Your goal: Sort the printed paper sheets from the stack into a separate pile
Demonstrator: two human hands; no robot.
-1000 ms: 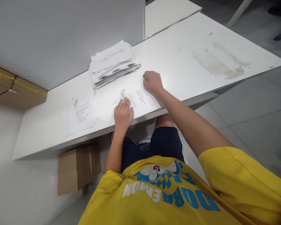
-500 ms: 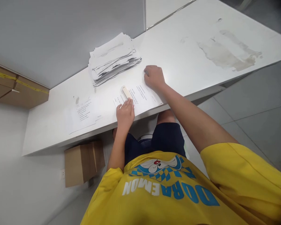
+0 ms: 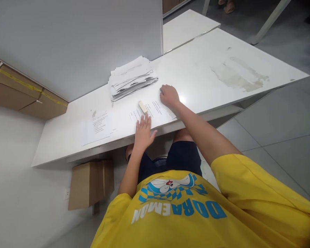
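A printed sheet of paper [image 3: 157,111] lies at the front edge of the white desk. On it rests a small cream-coloured oblong block [image 3: 143,106], its kind unclear. My left hand [image 3: 144,133] is open, fingers spread, with the fingertips on the sheet just below the block and the thumb out to the right. My right hand [image 3: 169,96] lies at the sheet's upper right corner, its fingers curled closed. A small greyish thing shows at those fingers, mostly hidden. Beyond both hands sits a thick stack of papers [image 3: 134,77].
Another printed sheet [image 3: 99,128] lies on the desk [image 3: 193,82] to the left. A grey partition [image 3: 93,41] stands along the back edge. Cardboard boxes [image 3: 28,93] are at the far left, and another carton [image 3: 89,184] is under the desk. A grey smear [image 3: 240,74] marks the right side.
My left hand has spread its fingers and drawn back a little from the cream block. My right hand stays closed by the sheet. The whole view has shifted.
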